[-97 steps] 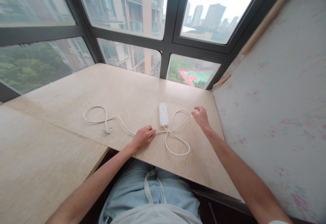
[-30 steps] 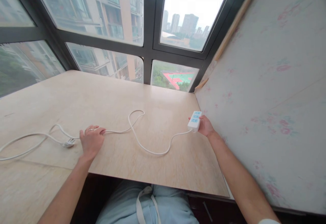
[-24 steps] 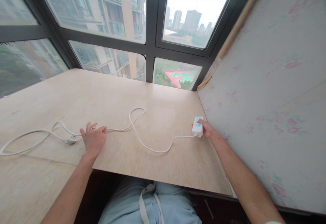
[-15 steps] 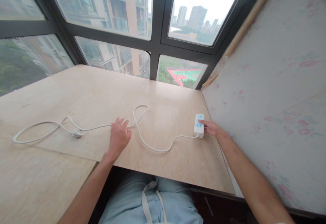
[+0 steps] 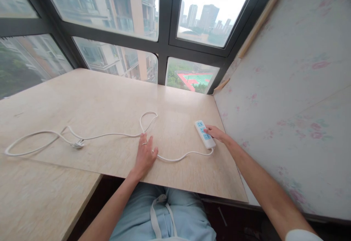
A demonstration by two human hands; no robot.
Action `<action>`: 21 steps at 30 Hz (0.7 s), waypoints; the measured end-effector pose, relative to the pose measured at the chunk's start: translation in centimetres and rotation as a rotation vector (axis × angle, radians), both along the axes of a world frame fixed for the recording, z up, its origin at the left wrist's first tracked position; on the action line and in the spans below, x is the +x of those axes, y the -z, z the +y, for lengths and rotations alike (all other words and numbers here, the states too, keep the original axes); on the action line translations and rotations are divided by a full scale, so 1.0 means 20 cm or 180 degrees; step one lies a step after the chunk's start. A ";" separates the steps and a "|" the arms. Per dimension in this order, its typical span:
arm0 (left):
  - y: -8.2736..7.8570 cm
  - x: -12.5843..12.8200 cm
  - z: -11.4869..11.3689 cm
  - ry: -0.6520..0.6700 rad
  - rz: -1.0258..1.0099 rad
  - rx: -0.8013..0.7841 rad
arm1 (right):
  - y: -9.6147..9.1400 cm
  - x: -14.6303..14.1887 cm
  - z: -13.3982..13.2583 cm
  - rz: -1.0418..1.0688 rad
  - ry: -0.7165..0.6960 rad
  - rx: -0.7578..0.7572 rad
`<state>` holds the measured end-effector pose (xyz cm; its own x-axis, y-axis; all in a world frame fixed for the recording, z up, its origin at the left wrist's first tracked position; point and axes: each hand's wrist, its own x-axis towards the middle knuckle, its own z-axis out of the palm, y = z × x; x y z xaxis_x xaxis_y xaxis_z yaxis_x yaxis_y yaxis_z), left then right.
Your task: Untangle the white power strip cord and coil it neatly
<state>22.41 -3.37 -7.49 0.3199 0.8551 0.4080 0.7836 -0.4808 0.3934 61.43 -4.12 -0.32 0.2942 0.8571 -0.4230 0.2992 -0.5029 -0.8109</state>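
A white power strip (image 5: 204, 134) with blue sockets lies face up on the beige table (image 5: 109, 98), near its right side. My right hand (image 5: 214, 133) rests its fingers on the strip's right edge. The strip's white cord (image 5: 109, 136) runs left across the table in loops to a plug (image 5: 77, 145) and a long loop at the far left. My left hand (image 5: 144, 154) lies flat, fingers stretched out, on the cord near the table's front edge. A ring shows on one finger.
A wall with floral paper (image 5: 287, 98) stands close along the table's right side. Dark-framed windows (image 5: 164, 47) run behind the table. A second beige board (image 5: 35, 193) adjoins at the front left. My lap is below the table's front edge.
My right hand has carried the strip to the right and laid it face up on the table. My left hand slid right along the cord. The cord now lies stretched out.
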 end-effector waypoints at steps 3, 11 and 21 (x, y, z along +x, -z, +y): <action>-0.01 -0.03 0.01 -0.0286 0.0128 0.0045 | -0.01 -0.03 0.01 -0.0510 -0.1058 0.0121; -0.04 0.03 -0.01 -0.0274 0.0556 -0.0152 | -0.05 -0.19 0.08 -0.1213 -0.3089 0.0168; -0.06 0.12 0.01 0.0016 0.0415 -0.0247 | -0.03 -0.30 -0.05 -0.1948 -0.3068 0.0469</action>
<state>24.82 -3.18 -6.27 0.3702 0.8808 0.2954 0.8281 -0.4569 0.3248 55.33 -5.10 0.38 -0.3886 0.8668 -0.3123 0.8718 0.2362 -0.4293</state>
